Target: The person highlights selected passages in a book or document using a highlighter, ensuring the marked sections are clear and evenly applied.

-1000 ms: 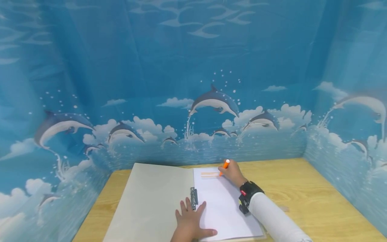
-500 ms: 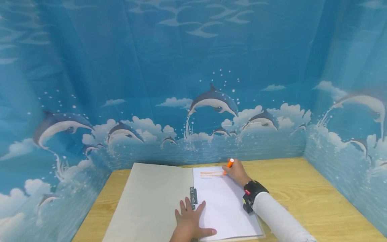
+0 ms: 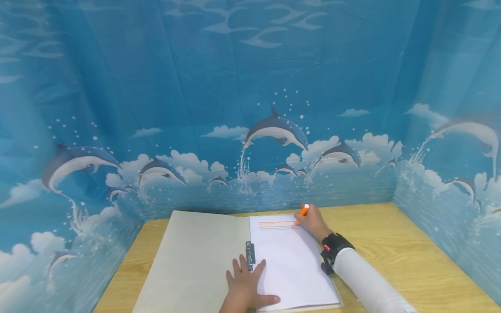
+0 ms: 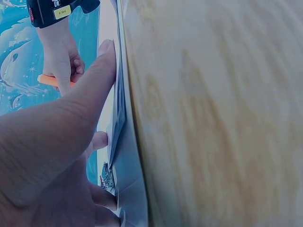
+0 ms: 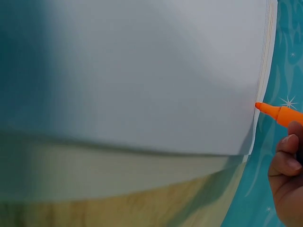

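Note:
In the head view my right hand pinches an orange highlighter, white end up and tip down on the white paper near its top right. Several orange lines run across the top of that sheet. The right wrist view shows the highlighter with its tip at the paper's edge and curled fingers behind. My left hand lies with fingers spread, its thumb over the sheet's lower left and its fingertips beside the metal clip. The paper rests in the opened grey folder.
The folder lies on a wood-grain table, its bare cover spread to the left. A blue curtain printed with dolphins stands behind the table and on both sides. A black wrist device sits over the white right sleeve.
My right hand has moved right with the highlighter across the top of the sheet, and the orange marking there has grown. The left hand has stayed in place.

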A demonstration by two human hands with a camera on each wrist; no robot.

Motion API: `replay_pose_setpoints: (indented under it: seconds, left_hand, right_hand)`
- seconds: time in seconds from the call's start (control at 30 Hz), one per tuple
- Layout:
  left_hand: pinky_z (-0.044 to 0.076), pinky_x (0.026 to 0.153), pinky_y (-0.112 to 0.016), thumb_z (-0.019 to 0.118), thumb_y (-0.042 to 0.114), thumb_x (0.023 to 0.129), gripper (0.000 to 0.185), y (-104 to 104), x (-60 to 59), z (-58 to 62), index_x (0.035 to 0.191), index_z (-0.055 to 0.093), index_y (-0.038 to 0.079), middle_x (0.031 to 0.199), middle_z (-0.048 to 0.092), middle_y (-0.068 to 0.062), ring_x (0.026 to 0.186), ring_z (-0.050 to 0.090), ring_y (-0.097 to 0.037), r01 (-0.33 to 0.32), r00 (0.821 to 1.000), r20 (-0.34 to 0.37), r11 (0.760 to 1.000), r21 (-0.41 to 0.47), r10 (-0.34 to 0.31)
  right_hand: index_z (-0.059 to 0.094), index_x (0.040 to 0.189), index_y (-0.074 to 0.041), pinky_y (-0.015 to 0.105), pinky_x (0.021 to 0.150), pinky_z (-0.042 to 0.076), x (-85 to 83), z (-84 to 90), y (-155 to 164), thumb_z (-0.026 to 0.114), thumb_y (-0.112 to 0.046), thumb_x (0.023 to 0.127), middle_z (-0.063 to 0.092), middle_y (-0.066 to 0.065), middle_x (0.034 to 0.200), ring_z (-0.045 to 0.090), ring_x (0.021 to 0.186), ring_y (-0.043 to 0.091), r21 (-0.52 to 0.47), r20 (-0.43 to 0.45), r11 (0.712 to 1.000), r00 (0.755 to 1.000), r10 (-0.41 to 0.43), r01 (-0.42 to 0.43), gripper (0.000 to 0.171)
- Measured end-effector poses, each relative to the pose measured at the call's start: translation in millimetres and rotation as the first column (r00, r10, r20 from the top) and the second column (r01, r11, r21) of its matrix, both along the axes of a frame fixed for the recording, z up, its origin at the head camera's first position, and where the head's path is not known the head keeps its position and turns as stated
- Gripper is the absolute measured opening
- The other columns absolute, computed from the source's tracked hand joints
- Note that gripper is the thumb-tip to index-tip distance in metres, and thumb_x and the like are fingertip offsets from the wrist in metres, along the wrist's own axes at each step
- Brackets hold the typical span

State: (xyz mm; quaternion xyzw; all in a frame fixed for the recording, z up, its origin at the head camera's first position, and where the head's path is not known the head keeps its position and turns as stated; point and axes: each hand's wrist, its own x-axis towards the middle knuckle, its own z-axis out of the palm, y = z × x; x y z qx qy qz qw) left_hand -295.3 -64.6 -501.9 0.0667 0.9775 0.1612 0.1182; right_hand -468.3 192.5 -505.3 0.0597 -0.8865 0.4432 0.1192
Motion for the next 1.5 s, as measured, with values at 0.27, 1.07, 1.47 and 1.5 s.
replay_pose_setpoints:
  seconds: [0.27, 1.07, 1.47, 1.5]
  left_hand:
    - [0.023, 0.108, -0.08, 0.079, 0.074, 0.066, 0.104, -1.3, 1.4, 1.5, 0.151, 0.049, 0.022, 0.156, 0.027, -0.039, 0.143, 0.019, -0.064, 0.007, 1.0, -0.007, 1.0, -0.001, -0.007]
    - [0.026, 0.109, -0.077, 0.078, 0.077, 0.065, 0.104, 0.1, 2.6, 5.0, 0.151, 0.049, 0.026, 0.157, 0.03, -0.036, 0.145, 0.021, -0.061, -0.007, 1.0, -0.002, 0.999, -0.041, 0.007]
    - [0.027, 0.11, -0.076, 0.077, 0.078, 0.066, 0.102, 1.0, 3.4, 6.6, 0.151, 0.049, 0.028, 0.157, 0.03, -0.035, 0.144, 0.023, -0.06, -0.01, 1.0, 0.0, 0.998, -0.069, 0.01]
    - [0.027, 0.11, -0.076, 0.076, 0.078, 0.065, 0.103, 1.7, 2.9, 5.9, 0.151, 0.049, 0.028, 0.157, 0.03, -0.035, 0.144, 0.023, -0.06, -0.01, 1.0, 0.002, 0.998, -0.069, 0.01]
  right_hand:
    - [0.036, 0.065, -0.013, 0.026, 0.052, 0.027, 0.7, 0.5, 2.3, 0.068, -0.003, 0.084, 0.026, -0.004, 0.058, 0.027, 0.051, 0.012, 0.017, 0.008, 0.999, 1.0, -0.029, 0.029, 0.039]
    - [0.042, 0.059, -0.013, 0.027, 0.049, 0.029, 3.7, 15.2, -8.8, 0.07, -0.007, 0.087, 0.032, -0.004, 0.054, 0.033, 0.048, 0.013, 0.009, -0.069, 0.997, 0.994, -0.079, 0.08, 0.04]
    - [0.04, 0.065, -0.012, 0.024, 0.047, 0.032, 10.6, 31.6, -61.7, 0.067, -0.005, 0.088, 0.041, -0.002, 0.052, 0.042, 0.045, 0.012, 0.037, -0.065, 0.997, 0.996, 0.065, -0.063, 0.036]
    - [0.04, 0.065, -0.012, 0.024, 0.047, 0.032, 11.1, 30.4, -65.7, 0.067, -0.004, 0.088, 0.04, -0.001, 0.052, 0.042, 0.045, 0.012, 0.033, -0.061, 0.997, 0.996, 0.068, -0.066, 0.036]
